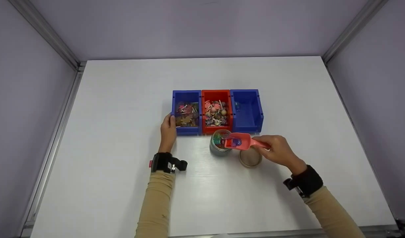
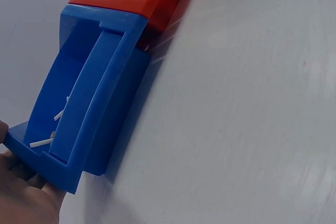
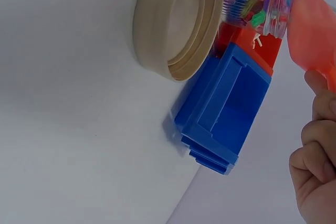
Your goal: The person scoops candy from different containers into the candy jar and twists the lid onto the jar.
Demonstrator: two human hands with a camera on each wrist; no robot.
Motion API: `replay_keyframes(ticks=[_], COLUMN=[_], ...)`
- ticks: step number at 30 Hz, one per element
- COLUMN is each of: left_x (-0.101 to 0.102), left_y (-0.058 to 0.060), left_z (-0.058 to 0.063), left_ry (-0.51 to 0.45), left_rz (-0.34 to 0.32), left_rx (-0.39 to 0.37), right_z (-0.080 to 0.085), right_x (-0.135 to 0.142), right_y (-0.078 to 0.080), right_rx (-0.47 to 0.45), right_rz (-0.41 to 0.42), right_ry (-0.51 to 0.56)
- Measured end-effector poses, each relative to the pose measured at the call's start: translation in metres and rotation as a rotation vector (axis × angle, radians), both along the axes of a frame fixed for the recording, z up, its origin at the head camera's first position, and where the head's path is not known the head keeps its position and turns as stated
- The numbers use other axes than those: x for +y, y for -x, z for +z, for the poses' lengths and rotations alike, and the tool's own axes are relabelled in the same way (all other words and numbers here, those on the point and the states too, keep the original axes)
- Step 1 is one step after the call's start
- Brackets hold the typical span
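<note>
My right hand grips the handle of a coral-pink scoop tilted over a glass jar. Purple and red pieces lie at the scoop's front edge. In the right wrist view, the jar holds colourful translucent pieces. My left hand holds the outer wall of the left blue bin, thumb at the rim and fingers beneath, as the left wrist view shows. Lollipops and wrapped sweets fill part of that bin. Just right of the jar, below the scoop, lies a round beige lid.
A red bin with lollipops stands between the left blue bin and a right blue bin. One small bluish piece sits inside the right bin. The white table has pale walls at its back and sides.
</note>
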State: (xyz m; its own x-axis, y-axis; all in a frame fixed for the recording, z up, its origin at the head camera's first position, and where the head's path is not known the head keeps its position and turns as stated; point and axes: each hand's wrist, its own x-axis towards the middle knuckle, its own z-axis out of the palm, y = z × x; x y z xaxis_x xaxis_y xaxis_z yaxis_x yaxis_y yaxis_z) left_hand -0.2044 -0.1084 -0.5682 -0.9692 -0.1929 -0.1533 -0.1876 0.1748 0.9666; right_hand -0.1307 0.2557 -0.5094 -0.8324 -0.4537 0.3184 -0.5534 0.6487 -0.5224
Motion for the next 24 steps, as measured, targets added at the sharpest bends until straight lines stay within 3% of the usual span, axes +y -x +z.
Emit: replay_keyframes(ticks=[24], left_x=[0.000], left_y=[0.001], left_z=[0.000], left_ry=[-0.006], left_rz=[-0.006], left_rx=[-0.036], right_z=[0.024], right_x=[-0.006], right_y=[0.004], right_rx=[-0.042], right_rz=[-0.056], right_ry=[-0.151])
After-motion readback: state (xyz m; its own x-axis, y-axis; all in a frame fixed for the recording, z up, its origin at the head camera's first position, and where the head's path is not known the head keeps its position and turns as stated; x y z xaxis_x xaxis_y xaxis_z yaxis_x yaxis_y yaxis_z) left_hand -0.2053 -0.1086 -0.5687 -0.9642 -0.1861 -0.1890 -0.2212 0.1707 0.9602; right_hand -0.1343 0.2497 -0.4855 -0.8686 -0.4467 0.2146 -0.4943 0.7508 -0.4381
